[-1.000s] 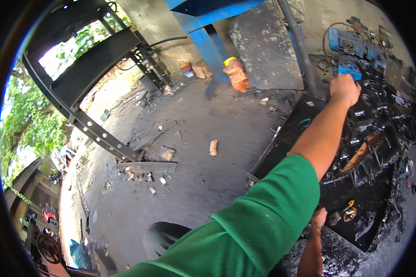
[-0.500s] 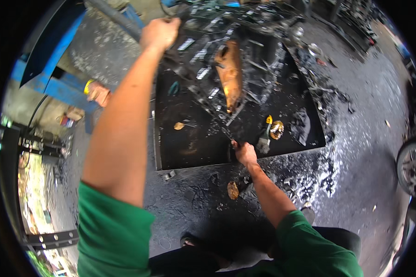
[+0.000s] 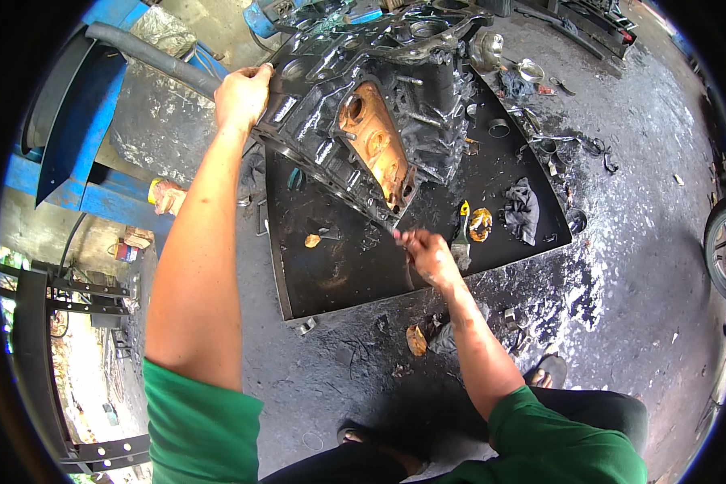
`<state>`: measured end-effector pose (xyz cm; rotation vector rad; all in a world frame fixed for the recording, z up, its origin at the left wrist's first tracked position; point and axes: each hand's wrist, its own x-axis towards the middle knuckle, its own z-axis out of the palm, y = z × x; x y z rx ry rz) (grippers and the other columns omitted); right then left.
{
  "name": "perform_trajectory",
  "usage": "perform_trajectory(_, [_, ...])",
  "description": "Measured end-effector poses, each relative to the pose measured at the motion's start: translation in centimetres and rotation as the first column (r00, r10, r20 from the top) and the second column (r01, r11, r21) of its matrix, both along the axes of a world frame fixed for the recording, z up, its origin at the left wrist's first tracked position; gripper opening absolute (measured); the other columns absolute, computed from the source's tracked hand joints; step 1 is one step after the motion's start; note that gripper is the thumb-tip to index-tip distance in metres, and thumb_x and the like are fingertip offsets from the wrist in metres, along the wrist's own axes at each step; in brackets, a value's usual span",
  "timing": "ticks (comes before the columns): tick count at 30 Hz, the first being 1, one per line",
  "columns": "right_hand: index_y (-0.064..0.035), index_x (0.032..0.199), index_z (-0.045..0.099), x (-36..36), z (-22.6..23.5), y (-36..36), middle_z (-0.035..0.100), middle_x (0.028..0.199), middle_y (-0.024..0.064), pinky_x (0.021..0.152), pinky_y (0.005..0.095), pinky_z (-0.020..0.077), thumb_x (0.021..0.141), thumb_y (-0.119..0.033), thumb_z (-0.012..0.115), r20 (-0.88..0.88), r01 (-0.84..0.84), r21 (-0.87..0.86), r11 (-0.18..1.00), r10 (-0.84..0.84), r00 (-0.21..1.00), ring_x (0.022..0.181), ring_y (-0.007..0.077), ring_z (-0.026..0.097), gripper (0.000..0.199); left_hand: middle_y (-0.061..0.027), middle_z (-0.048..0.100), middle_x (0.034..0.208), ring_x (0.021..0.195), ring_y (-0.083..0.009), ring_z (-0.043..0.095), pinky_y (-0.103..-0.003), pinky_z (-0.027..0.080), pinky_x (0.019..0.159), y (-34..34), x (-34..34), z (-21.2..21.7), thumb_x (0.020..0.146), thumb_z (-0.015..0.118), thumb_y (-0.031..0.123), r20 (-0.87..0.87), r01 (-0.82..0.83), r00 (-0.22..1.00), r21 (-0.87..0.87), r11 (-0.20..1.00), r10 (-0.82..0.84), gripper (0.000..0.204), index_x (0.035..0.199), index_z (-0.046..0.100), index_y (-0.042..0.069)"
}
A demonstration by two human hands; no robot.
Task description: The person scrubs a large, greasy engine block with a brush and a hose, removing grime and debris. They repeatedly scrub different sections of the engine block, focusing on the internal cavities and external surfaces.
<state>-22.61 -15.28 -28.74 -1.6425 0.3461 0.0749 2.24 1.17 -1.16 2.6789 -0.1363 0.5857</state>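
Note:
A dark, oily engine block (image 3: 315,149) is tilted over a black tray (image 3: 339,298), its lower corner toward me. An orange-brown section (image 3: 377,145) shows on its side. My left hand (image 3: 244,98) is closed around the block's upper left edge, arm stretched out. My right hand (image 3: 429,255) has its fingers closed at the block's lower corner; the exact grip there is partly hidden. Beside that hand a brush with a yellow-and-black handle (image 3: 464,211) lies on the tray, next to a yellowish ring-shaped piece (image 3: 481,225).
A grey rag (image 3: 522,211) and a metal ring (image 3: 498,127) lie on the tray. A blue steel frame (image 3: 97,153) and a grey pipe (image 3: 149,58) stand at the left. Small metal parts litter the oily floor at right. A car wheel (image 3: 722,248) is at the far right.
The block, blurred before, now looks sharp and sits slightly farther left and higher. My left hand has moved left and down with its edge. The right hand stays near the lower corner.

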Motion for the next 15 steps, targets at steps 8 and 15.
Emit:
perform_trajectory(8, [-0.0012,0.099,0.067,-1.6,11.2,-1.4,0.066,0.078,0.0214,0.068,0.0403,0.0501,0.095,-0.03,0.062,0.161,0.016,-0.418,0.908,0.057,0.985,0.074,0.0349,0.068,0.03,-0.0161,0.071,0.111,0.111,-0.032,0.064,-0.041,0.048,0.096,-0.4,-0.5,0.3,0.087,0.06,0.049,-0.025,-0.024,0.999,-0.037,0.999,0.023,0.047,0.113,0.072,0.013])
perform_trajectory(15, [-0.0007,0.099,0.066,-0.6,14.4,-2.4,0.058,0.065,0.0068,0.058,0.0302,0.0445,0.097,-0.022,0.062,0.264,0.049,-0.233,0.971,0.015,0.964,0.06,0.0107,0.05,0.022,-0.0173,0.07,0.11,0.11,-0.0338,0.064,-0.041,0.047,0.097,-0.5,-0.7,0.2,0.087,0.061,0.048,-0.002,-0.021,1.0,-0.019,1.0,0.02,0.045,0.111,0.073,0.012])
